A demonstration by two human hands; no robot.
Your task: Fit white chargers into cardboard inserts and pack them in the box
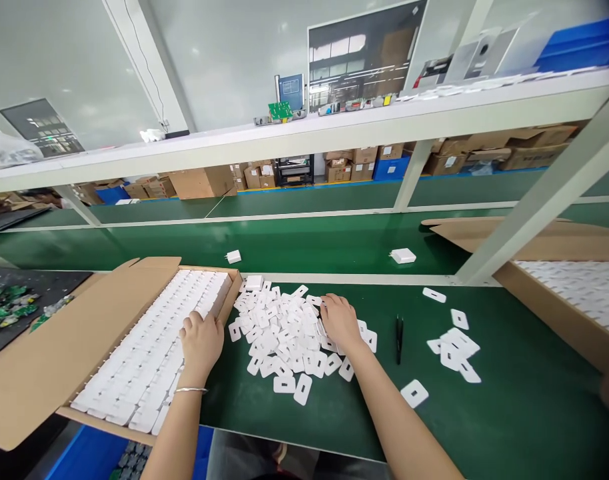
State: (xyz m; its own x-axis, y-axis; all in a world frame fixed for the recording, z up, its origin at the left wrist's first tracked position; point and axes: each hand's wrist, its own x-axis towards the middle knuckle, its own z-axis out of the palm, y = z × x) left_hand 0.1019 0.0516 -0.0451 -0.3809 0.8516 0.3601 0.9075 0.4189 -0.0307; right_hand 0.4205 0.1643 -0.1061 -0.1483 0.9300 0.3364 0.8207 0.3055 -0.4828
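Note:
My left hand [202, 340] rests over the right side of an open cardboard box [234, 293] filled with rows of white charger housings [154, 333]. Its fingers are bent and a little apart on the housings, their tips partly hidden. To the right, my right hand [339, 323] reaches to the edge of a heap of small white slotted plates [284, 333]. The fingers curl together at a white plate [314, 301], and the exact contact is hard to see. Black tweezers [399, 340] lie right of my right hand.
More loose plates [457, 347] lie on the green table [344, 427] at right. Another cardboard box [544, 320] of white parts stands far right. Two white chargers [402, 256] sit behind the rail. A slanted post [539, 180] supports the shelf [304, 137]. Circuit boards [7, 303] lie at left.

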